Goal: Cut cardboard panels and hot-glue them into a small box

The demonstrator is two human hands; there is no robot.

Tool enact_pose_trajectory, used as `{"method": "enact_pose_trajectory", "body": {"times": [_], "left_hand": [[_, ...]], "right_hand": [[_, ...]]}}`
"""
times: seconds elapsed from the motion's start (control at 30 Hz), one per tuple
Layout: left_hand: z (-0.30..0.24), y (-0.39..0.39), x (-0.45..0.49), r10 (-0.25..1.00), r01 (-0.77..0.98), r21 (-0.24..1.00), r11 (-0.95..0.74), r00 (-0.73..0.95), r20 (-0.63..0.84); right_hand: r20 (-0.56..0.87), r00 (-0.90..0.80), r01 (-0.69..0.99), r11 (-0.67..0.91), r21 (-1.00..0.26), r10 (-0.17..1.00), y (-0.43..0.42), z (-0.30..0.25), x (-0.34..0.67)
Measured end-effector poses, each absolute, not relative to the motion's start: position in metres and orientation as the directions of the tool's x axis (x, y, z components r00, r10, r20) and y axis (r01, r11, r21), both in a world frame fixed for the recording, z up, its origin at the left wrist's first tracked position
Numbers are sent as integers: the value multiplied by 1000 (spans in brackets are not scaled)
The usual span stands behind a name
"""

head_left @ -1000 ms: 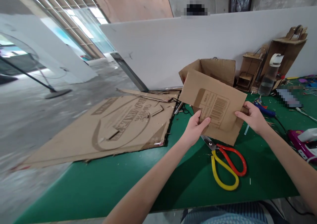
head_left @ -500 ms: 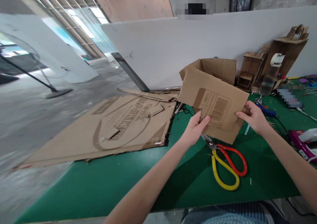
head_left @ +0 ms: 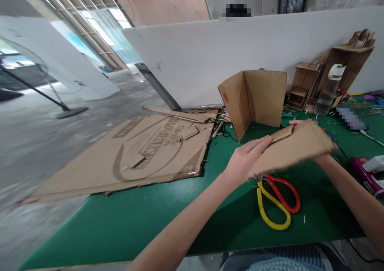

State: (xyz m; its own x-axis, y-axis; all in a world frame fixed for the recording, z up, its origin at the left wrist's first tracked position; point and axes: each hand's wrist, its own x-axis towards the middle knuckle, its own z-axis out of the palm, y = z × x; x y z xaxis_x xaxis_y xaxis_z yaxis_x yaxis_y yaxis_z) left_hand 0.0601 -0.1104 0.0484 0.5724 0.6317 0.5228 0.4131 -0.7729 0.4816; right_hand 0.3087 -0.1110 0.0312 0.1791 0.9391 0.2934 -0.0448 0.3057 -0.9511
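Both my hands hold one brown cardboard piece (head_left: 295, 145), now tilted nearly flat above the green table (head_left: 168, 211). My left hand (head_left: 244, 161) grips its near left edge, fingers closed along the top. My right hand (head_left: 319, 157) is mostly hidden under the piece's right side; only a fingertip shows at its far edge. Scissors (head_left: 276, 201) with one red and one yellow handle lie on the table just below the piece.
A folded cardboard corner (head_left: 255, 97) stands upright behind the hands. A large flattened printed box (head_left: 135, 155) overhangs the table's left end. At the right stand small cardboard models (head_left: 303, 87), a water bottle (head_left: 327, 91) and a pink-and-white tool (head_left: 367, 171).
The cardboard piece has swung from upright, barcode facing me, down to nearly flat. The standing cardboard corner behind it has come into view.
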Motion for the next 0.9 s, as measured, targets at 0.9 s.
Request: {"method": "enact_pose_trajectory", "body": {"times": [0.9], "left_hand": [[12, -116, 57, 299, 363, -67, -929, 848, 438]], "right_hand": [[-295, 119, -259, -258, -931, 948, -109, 16, 307]]}}
